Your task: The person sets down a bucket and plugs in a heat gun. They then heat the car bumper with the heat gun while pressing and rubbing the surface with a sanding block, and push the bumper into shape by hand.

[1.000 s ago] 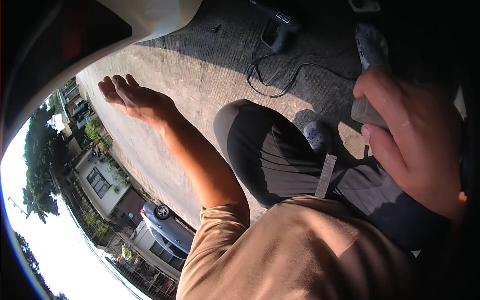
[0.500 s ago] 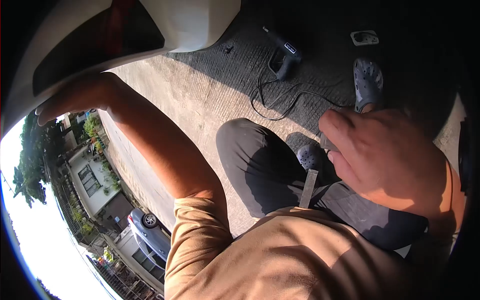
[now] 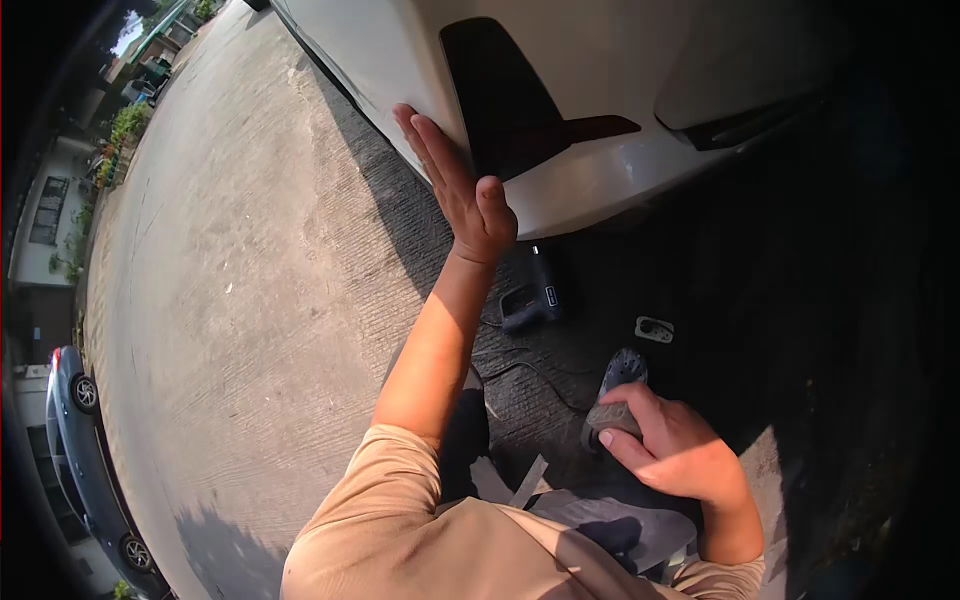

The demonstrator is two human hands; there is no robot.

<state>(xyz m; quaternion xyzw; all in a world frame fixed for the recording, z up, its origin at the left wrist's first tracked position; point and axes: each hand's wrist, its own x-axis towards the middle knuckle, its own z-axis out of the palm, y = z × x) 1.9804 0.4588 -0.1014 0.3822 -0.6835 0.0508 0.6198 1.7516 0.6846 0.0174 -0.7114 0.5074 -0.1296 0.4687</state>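
My left hand [image 3: 460,195] lies with its fingers stretched out against the rear corner of a white car [image 3: 590,190], beside the dark tail light [image 3: 505,95]. Lower right, my right hand [image 3: 675,450] is closed on a small grey-brown block-like piece [image 3: 612,416], pinched between thumb and fingers; its exact kind is unclear. On the ground under the bumper lies a dark heat gun [image 3: 535,305] with its cord [image 3: 545,378] trailing toward me. A pale flat strip [image 3: 529,482] stands up near my lap.
A small white tray-like item [image 3: 655,329] rests on the shaded ground past my clog [image 3: 625,369]. Ribbed concrete [image 3: 260,290] stretches to the left, where a blue-grey car [image 3: 85,460] is parked by a house.
My view has swung, bringing more of the white car's rear into sight. My left hand now shows flat beside the tail light. My right hand still grips the small piece, now lower in view.
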